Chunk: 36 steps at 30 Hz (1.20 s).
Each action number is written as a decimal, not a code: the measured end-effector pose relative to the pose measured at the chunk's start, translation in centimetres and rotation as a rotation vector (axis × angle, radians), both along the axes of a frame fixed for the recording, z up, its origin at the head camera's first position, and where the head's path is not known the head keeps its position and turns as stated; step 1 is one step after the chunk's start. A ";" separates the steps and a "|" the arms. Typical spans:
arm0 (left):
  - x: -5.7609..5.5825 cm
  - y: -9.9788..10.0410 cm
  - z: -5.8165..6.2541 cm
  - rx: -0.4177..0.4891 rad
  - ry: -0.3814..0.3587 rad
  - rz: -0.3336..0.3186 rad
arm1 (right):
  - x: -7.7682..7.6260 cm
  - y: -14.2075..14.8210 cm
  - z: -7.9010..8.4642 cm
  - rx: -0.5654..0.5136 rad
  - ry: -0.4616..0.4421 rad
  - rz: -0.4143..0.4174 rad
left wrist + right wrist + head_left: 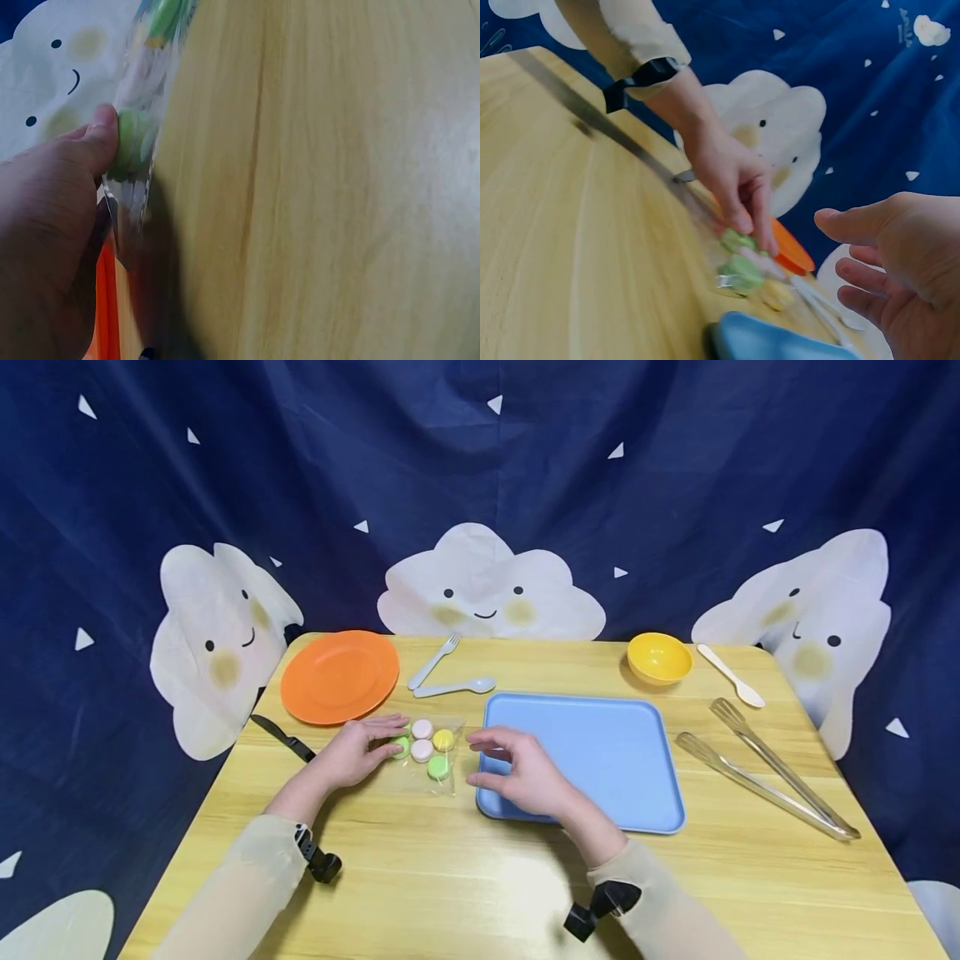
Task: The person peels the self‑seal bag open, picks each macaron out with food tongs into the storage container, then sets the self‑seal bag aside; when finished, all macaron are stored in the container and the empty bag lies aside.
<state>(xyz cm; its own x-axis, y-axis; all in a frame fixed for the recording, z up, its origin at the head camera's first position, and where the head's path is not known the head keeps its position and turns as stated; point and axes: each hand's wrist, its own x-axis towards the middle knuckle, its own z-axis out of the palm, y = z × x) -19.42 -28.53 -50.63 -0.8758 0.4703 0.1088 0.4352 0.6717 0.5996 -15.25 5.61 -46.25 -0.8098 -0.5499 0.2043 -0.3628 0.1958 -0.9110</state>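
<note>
A clear plastic bag (pixel 423 751) of macarons in green, pink and yellow lies left of the blue tray (pixel 585 760) in the head view. My left hand (pixel 362 750) grips the bag's left end, thumb and fingers about a green macaron (pixel 133 146); the far fingers are hidden in the left wrist view. Over the tray's left edge, my right hand (pixel 525 768) hovers apart from the bag, fingers loosely bent, holding nothing. The right wrist view also shows this hand (pixel 907 262) with a gap between thumb and fingers.
An orange plate (pixel 340 677) and a black knife (pixel 283 737) lie at the left. Behind the bag are a grey fork (pixel 435 661) and a grey spoon (pixel 454 687). Right of the tray are a yellow bowl (pixel 660 659), a white spoon (pixel 731 675) and metal tongs (pixel 772 777).
</note>
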 end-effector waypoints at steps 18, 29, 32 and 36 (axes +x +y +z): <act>0.8 -0.1 -1.1 0.104 -0.066 0.050 | 1.1 -5.0 -4.2 0.256 0.142 0.006; 0.3 -0.3 -1.1 0.114 -0.043 0.067 | 0.8 -6.0 -4.5 0.415 0.316 -0.015; 0.1 -0.2 -1.1 0.119 -0.041 0.072 | 0.8 -5.9 -4.6 0.444 0.366 -0.001; 0.2 -0.2 -1.1 0.119 -0.034 0.068 | 0.7 -5.8 -4.8 0.443 0.338 0.021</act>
